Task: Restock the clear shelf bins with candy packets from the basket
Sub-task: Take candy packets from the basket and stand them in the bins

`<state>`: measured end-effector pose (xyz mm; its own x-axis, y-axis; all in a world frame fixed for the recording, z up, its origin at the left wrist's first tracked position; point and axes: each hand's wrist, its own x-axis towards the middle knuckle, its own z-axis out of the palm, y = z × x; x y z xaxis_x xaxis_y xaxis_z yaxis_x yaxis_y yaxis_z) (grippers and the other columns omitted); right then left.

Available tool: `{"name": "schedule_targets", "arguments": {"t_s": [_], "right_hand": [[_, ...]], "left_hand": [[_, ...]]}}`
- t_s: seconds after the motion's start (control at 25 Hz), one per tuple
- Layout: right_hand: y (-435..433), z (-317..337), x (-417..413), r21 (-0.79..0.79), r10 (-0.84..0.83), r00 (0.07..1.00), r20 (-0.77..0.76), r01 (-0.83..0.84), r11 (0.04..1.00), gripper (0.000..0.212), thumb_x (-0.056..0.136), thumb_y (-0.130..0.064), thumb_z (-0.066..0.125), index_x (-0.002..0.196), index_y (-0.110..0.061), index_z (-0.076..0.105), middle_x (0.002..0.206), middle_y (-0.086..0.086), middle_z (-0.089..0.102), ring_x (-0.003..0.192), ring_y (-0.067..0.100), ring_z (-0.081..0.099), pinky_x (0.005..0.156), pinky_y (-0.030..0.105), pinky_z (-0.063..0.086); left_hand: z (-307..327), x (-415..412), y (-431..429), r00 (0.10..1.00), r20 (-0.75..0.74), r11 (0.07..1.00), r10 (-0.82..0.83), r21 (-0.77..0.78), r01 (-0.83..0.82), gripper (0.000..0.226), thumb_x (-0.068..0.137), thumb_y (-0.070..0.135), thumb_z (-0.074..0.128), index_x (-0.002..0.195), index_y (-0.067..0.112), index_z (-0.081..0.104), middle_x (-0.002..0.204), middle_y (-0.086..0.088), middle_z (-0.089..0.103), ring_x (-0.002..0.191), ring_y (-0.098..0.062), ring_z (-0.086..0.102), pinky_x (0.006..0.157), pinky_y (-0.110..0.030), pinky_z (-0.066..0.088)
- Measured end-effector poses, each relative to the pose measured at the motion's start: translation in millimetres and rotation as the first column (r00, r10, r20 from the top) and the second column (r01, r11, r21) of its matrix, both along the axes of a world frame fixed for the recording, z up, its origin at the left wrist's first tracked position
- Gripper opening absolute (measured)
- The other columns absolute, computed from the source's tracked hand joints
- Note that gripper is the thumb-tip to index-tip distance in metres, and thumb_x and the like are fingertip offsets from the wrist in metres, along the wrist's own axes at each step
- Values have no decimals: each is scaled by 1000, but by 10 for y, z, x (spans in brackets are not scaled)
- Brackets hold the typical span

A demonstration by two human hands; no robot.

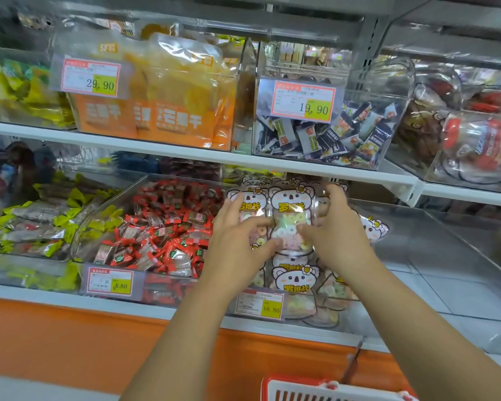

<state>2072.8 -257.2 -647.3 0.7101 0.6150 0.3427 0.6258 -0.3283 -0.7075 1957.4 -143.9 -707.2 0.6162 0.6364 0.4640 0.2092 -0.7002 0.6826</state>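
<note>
left hand (237, 235) and right hand (333, 227) pinching one packet (291, 224) by its sides, upright over the bin (348, 314). if released while leaning, may slip on smooth film or topple forward over the front wall, toward the basket (330, 390).

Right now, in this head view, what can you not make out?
Head view only:
- Red plastic basket with white grid: cut off by the bottom edge; contents unseen.
- Koala-printed clear candy packet: edges covered by the left hand and right hand gripping it.
- Yellow-and-white price tag marked 16.80: small print too blurred.
</note>
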Motion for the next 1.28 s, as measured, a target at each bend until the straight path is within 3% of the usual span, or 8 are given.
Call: {"name": "schedule_targets", "arguments": {"t_s": [0.24, 0.36, 0.52, 0.6, 0.68, 0.8, 1.0, 1.28], "right_hand": [[-58, -76, 23, -222, 90, 974, 210, -42, 974, 63, 87, -13, 69, 141, -30, 40, 136, 3, 40, 106, 17, 50, 86, 21, 36], [-84, -59, 14, -336, 150, 959, 242, -62, 940, 68, 86, -11, 70, 143, -29, 38, 138, 2, 36, 116, 20, 50, 88, 20, 36], [-100, 11, 77, -24, 88, 989, 123, -86, 996, 52, 85, 5, 57, 125, -29, 55, 94, -5, 57, 83, 12, 56, 72, 26, 49], [-85, 45, 140, 57, 31, 993, 116, -38, 998, 47, 84, 7, 52, 112, -30, 60, 84, -6, 59, 73, 5, 52, 68, 20, 47], [-75, 38, 184, 58, 12, 989, 151, -21, 998, 45, 83, 8, 55, 102, -31, 63, 85, -2, 59, 71, 4, 50, 62, 9, 39], [-57, -13, 214, 104, -43, 980, 196, 23, 994, 41, 83, 7, 59, 92, -32, 66, 88, 0, 57, 73, 6, 50, 62, 8, 36], [64, -3, 237, 301, -134, 963, 234, 59, 952, 28, 88, 4, 59, 98, -18, 72, 96, 2, 51, 74, 2, 50, 70, -1, 32], [11, -226, 181, -109, -2, 870, 493, 64, 992, 49, 85, 9, 58, 127, -15, 59, 119, 8, 44, 88, 21, 53, 71, 26, 44]], "left_hand": [[-25, -2, -29, 997, -76, 1000, 3, 3, -3, 37, 77, 44, 78, 109, 35, 63, 162, 15, 1, 147, -4, -9, 119, -36, 7], [-29, 6, -40, 997, -75, 1000, 19, -1, -19, 33, 75, 43, 80, 101, 34, 61, 162, 16, 1, 147, -3, -8, 118, -36, 7], [-31, 26, -57, 997, -60, 999, 43, 4, -42, 34, 73, 45, 81, 97, 32, 60, 162, 15, 4, 148, -5, -6, 119, -37, 9], [-33, 40, -60, 997, -50, 998, 56, 19, -55, 34, 73, 47, 80, 97, 31, 63, 163, 12, 6, 149, -7, -5, 120, -39, 9], [-39, 59, -66, 998, -28, 998, 58, 7, -58, 29, 74, 48, 79, 96, 32, 66, 163, 11, 8, 149, -7, -3, 122, -40, 10], [-27, 72, -105, 996, -9, 996, 85, -14, -85, 27, 75, 50, 77, 95, 36, 64, 162, 12, 9, 149, -8, -2, 121, -45, 11], [-8, 131, -151, 985, -40, 986, 166, -8, -166, 42, 76, 56, 73, 111, 37, 58, 162, 12, 9, 148, -9, 0, 119, -52, 13], [-28, 166, -107, 984, 22, 984, 177, -10, -177, 49, 81, 52, 70, 124, 33, 54, 160, 9, 18, 147, -13, 9, 117, -50, 20]]}}
